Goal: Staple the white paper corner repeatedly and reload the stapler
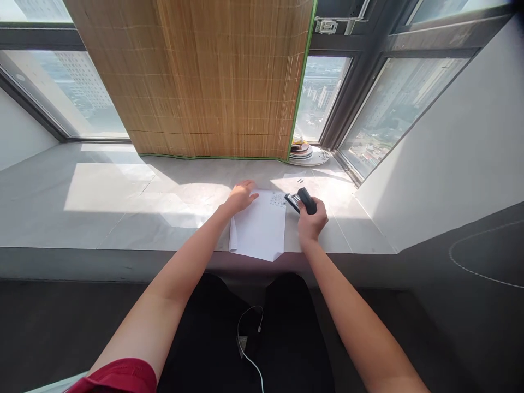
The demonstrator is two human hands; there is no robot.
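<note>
White paper sheets (pixel 259 226) lie on the pale sill, their near corners curling over its front edge. Some dark marks show at the upper right of the top sheet. My left hand (pixel 242 196) rests on the paper's upper left corner, fingers apart. To the right of the paper, my right hand (pixel 313 217) is closed round a black stapler (pixel 307 201), whose jaws are spread apart and point to the upper left. Small dark staple strips (pixel 300 180) lie on the sill beyond the stapler.
A bamboo blind (pixel 213 82) hangs down to the back of the sill (pixel 135 218). Stacked plates (pixel 301 151) stand in the back right corner beside the window frame. A white cable (pixel 256 367) lies between my legs.
</note>
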